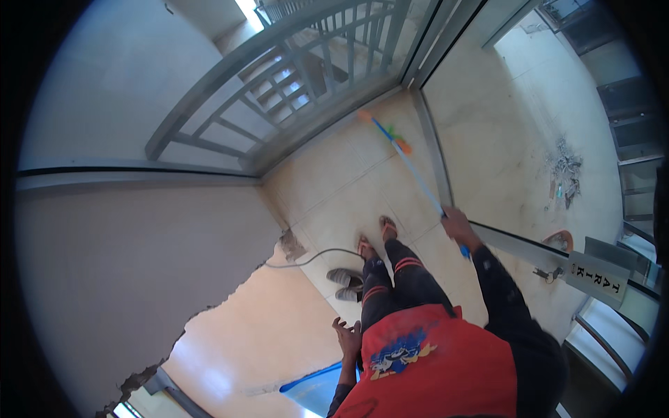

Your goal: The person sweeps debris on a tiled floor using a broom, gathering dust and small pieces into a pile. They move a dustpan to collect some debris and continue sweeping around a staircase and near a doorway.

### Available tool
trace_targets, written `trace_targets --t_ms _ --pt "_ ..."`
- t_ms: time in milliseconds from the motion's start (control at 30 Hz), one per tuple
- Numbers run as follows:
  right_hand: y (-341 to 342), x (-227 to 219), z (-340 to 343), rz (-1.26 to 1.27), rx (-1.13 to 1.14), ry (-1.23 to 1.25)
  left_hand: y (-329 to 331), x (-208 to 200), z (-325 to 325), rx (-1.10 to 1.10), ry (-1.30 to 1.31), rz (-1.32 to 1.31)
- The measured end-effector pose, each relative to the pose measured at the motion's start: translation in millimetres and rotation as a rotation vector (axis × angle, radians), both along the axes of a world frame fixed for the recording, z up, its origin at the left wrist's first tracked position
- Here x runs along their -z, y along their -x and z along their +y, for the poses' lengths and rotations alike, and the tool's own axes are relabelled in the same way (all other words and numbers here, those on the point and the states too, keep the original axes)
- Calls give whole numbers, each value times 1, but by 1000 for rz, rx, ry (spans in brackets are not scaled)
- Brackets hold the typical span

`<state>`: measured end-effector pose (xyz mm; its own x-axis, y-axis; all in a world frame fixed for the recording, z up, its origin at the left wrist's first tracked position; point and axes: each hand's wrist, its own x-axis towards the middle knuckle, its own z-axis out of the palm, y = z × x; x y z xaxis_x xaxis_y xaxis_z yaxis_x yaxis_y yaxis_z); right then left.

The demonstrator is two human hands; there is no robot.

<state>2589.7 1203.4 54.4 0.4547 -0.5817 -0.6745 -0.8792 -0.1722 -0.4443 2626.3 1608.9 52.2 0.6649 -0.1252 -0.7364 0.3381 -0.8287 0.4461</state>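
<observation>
Right fingers [448, 213] wrap around a blue broom handle [418, 174]; left fingers [340, 324] hang loosely spread.

And there was the right arm [512, 292], stretched forward and well out from the body, dark sleeve down toward the wrist! The right hand [458, 226] sat at the far end, fingers wrapped round in a closed grip, wrist slightly bent. Over on the other side, what a contrast: the left hand [349, 339] hung low by the hip, empty, fingers apart and loosely curled, the left forearm [343, 390] tucked close beside the torso [446, 362]. Below, both legs [420, 282] were upright and near each other, the right foot [388, 227] a touch ahead of the left foot [364, 245]. The elbow on the left was out of sight!
</observation>
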Motion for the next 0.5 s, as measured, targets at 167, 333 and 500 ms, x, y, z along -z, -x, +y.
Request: trace_targets --t_ms 167,333,500 --pt "29 20 56 189 32 298 -31 -4 -22 63 79 -44" --pt "-89 98 43 -302 732 208 -50 -6 -23 87 108 -81" --pt "-211 72 67 -784 1596 -796 -48 -12 3 55 29 -106"
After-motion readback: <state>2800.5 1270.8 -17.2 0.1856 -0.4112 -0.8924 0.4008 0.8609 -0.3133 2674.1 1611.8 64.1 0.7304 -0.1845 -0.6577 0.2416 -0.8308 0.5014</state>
